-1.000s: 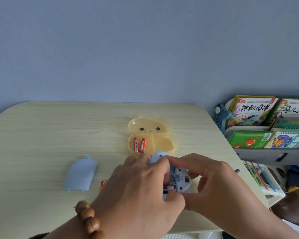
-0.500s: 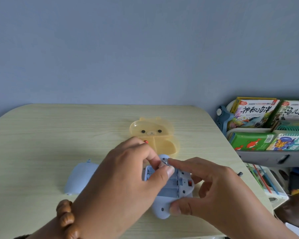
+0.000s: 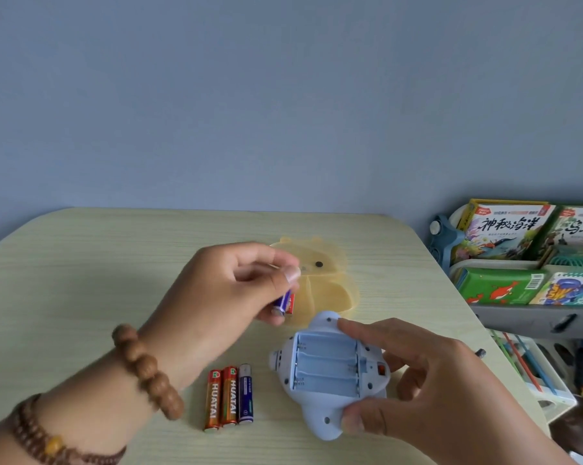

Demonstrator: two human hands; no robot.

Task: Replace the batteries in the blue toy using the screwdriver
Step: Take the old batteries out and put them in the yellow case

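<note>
Three batteries (image 3: 229,399) lie at 6 o'clock, one battery (image 3: 282,303) in hand; one toy (image 3: 327,374), one tray (image 3: 333,290).

My left hand (image 3: 226,290) is raised above the tabletop, forearm coming in from the near left corner and angling toward the far right. Its wrist is bent, the thumb and curled fingers pinched together at the far right of the hand, closed around a small purple battery (image 3: 282,303) that pokes out below the thumb. Two beaded bracelets sit on this forearm, one at the wrist, one nearer me. My right hand (image 3: 427,380) comes in from the near right, palm down, spread wide: index fingertip on the far edge of the blue toy (image 3: 327,374), thumb pressed on its near edge.
</note>
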